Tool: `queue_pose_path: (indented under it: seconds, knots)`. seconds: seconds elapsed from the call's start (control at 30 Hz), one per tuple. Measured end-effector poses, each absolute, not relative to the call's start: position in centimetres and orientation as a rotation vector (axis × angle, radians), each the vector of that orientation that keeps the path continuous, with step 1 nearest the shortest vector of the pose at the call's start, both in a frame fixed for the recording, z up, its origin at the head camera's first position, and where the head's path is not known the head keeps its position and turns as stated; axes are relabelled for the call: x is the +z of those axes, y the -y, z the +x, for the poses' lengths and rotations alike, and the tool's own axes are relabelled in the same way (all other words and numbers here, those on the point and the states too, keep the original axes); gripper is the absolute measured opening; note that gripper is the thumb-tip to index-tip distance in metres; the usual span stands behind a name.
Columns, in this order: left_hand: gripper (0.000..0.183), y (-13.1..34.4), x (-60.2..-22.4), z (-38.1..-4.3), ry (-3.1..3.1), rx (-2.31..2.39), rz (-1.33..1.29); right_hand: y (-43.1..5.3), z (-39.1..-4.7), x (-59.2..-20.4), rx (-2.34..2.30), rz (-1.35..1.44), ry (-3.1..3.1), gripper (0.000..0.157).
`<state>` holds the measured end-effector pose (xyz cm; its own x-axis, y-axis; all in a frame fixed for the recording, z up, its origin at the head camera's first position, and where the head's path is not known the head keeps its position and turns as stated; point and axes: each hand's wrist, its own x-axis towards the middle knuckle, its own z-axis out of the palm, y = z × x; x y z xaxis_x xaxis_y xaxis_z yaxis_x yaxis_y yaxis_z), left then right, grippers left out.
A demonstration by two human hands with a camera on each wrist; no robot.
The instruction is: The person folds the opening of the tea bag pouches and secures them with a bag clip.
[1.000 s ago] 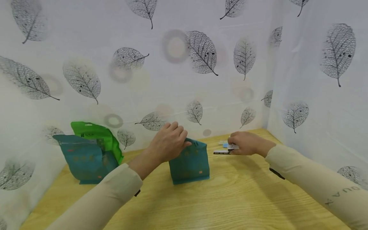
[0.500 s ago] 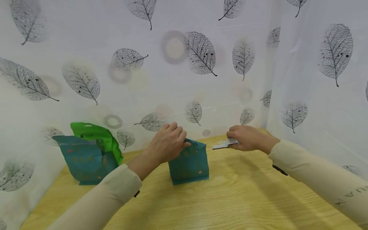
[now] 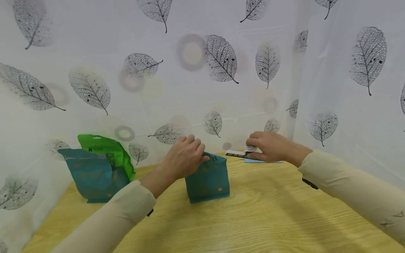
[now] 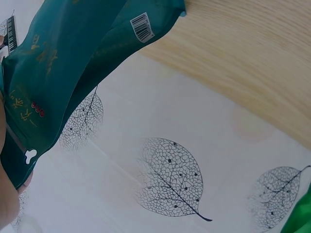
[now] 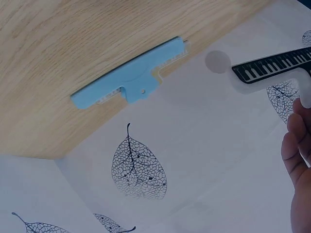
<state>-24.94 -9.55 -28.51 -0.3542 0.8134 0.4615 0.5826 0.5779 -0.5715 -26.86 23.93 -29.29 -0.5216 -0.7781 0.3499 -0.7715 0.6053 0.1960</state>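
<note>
My left hand grips the top edge of a teal pouch that stands upright on the table. In the left wrist view the same pouch shows gold lettering, a barcode and a hang hole near its top. My right hand holds a white bag clip with a black piano-key pattern along its bar. The clip's free end points left, just right of the pouch's top corner. In the right wrist view the bar of this bag clip sticks out past the fingers, its handle partly hidden.
A light blue bag clip lies near the table's back edge, below my right hand. To the left stand another teal pouch and a green pouch behind it. A leaf-print curtain hangs behind the wood-grain table.
My right hand has lifted the piano-key clip from the back of the table and moved it slightly up and left. The blue clip stays behind. My left hand keeps its grip on the pouch.
</note>
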Motion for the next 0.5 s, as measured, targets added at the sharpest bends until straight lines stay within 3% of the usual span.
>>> queue_pose_path:
  seconds: [0.5]
  knots:
    - [0.035, 9.5, -28.5, -24.9, 2.066, 0.410, -1.109, -22.6, -25.8, -28.0, 0.014, 1.304, 2.314, 0.024]
